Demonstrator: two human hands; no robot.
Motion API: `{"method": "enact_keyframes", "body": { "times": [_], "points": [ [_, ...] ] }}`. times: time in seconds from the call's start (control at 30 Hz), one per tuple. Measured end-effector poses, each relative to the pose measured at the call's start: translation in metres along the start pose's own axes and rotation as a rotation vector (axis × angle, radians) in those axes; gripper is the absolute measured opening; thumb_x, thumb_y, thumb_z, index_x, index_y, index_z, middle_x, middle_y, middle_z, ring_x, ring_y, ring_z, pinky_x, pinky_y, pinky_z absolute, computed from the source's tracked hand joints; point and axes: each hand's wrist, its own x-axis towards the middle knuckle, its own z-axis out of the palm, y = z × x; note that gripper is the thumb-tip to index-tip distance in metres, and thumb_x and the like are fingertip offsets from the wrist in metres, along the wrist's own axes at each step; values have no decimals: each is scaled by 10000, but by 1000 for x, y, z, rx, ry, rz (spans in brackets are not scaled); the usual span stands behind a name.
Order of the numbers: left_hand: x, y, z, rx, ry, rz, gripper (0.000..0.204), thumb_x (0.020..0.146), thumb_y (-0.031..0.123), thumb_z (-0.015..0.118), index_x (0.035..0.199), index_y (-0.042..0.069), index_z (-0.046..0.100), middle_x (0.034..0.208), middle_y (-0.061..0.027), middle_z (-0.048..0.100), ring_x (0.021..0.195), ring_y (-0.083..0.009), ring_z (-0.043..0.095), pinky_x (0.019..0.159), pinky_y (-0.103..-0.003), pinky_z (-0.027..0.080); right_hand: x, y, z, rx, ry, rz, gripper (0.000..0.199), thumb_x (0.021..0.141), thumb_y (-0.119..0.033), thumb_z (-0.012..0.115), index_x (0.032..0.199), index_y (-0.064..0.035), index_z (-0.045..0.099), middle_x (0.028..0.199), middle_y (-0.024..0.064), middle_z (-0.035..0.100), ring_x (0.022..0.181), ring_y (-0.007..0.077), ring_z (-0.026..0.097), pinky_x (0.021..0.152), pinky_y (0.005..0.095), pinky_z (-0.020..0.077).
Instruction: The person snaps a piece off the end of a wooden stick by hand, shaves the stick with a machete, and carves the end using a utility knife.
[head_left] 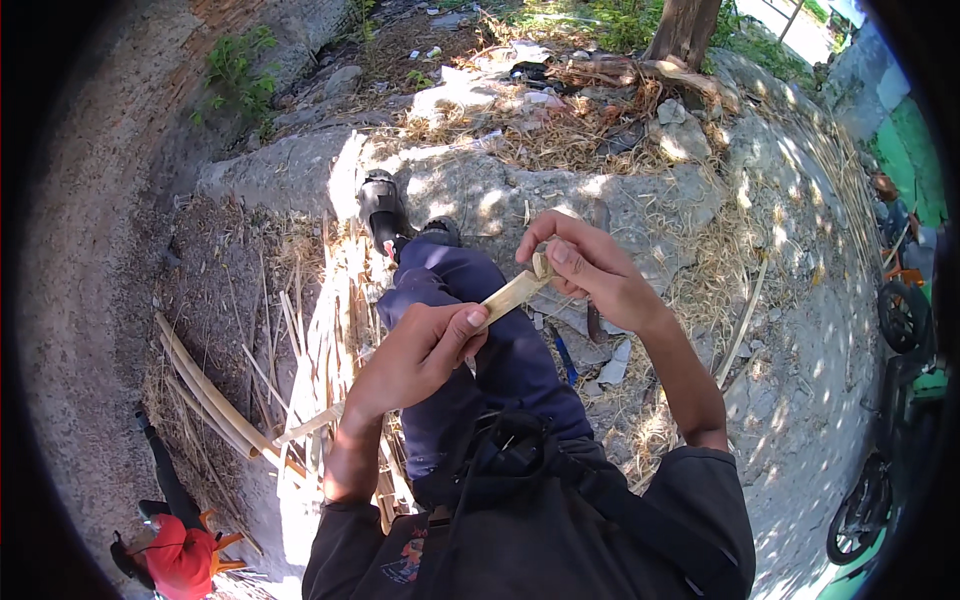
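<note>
Grey, dusty ground [810,360] spreads all around the person, dappled with shade. On the left lies a loose heap of long, pale split strips [345,335]. The person's legs in dark navy trousers [535,380] stretch forward over the ground. At the waist is a black strapped item, possibly a pouch [510,450]; its contents cannot be made out, and no other container is clear.

Above the legs, the left hand [420,345] has its grip closed around a pale, flat bamboo-like strip [511,295], thumb on top. The right hand [605,280] has its grip pinched on the curled far end. The step seems to be bending or folding that end: it likely goes best with the left thumb pressed close to the bend, the right turning the fibres gradually so they do not crack, fingertips clear of splinters. Smallest, a slim blue tool [563,355] lies beside the legs.
</note>
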Motion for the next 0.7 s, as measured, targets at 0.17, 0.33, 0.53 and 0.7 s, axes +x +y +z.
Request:
{"method": "enact_keyframes", "body": {
  "times": [0.17,0.33,0.53,0.7],
  "points": [
    [3,6,9,160,157,27,433,1143,272,454,819,4,559,598,-140,458,521,-308,473,542,-421,357,0,10,9,-355,188,-273,232,1109,-278,562,1174,-62,615,737,-72,469,621,15,334,568,227,247],
    [5,-3,24,227,351,149,452,1159,295,402,859,-2,564,609,-31,435,550,-131,401,548,-338,344,4,23,18,373,257,-166,248,1124,-267,542,1199,-40,606,738,-42,486,621,26,391,590,236,311],
    [-11,-6,14,58,449,46,412,1160,283,384,941,-11,572,637,-104,480,543,-247,466,562,-385,362,2,54,-2,676,485,-226,302,1146,-343,470,1170,-79,615,693,-59,323,555,55,277,540,246,248],
    [-24,-19,-2,-59,419,-58,389,1131,317,518,945,0,645,645,25,439,612,-61,407,558,-291,296,-25,79,-55,-29,241,86,263,1086,-266,573,1184,-43,673,713,-3,525,596,47,457,572,256,380]
  ]
}}
